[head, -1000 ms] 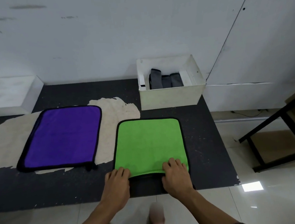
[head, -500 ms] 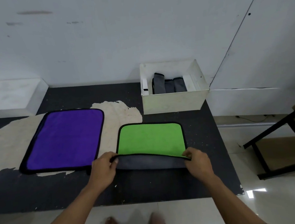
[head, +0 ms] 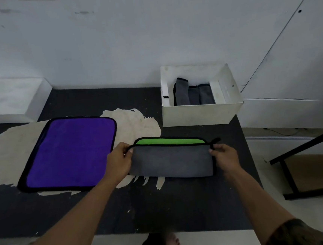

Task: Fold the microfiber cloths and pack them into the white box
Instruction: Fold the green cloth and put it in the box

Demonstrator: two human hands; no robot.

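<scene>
Left hand (head: 119,161) and right hand (head: 225,156), arms extended forward and roughly level, each pinch one corner of the green cloth (head: 170,161) between thumb and curled fingers. The left hand holds the left corner and the right hand the right one, by its small black loop. The cloth lies directly between and just beyond the hands, its long axis running left to right, parallel to the near edge of the dark mat (head: 164,204), which seems to lie on the floor. The grey underside is turned up over the green face, leaving a narrow green strip at the far edge. The white box (head: 195,115) stands beyond, at the mat's far right corner, nearer the right hand, with folded grey cloths (head: 193,94) upright inside. The purple cloth (head: 69,152) lies flat beside the left hand.
</scene>
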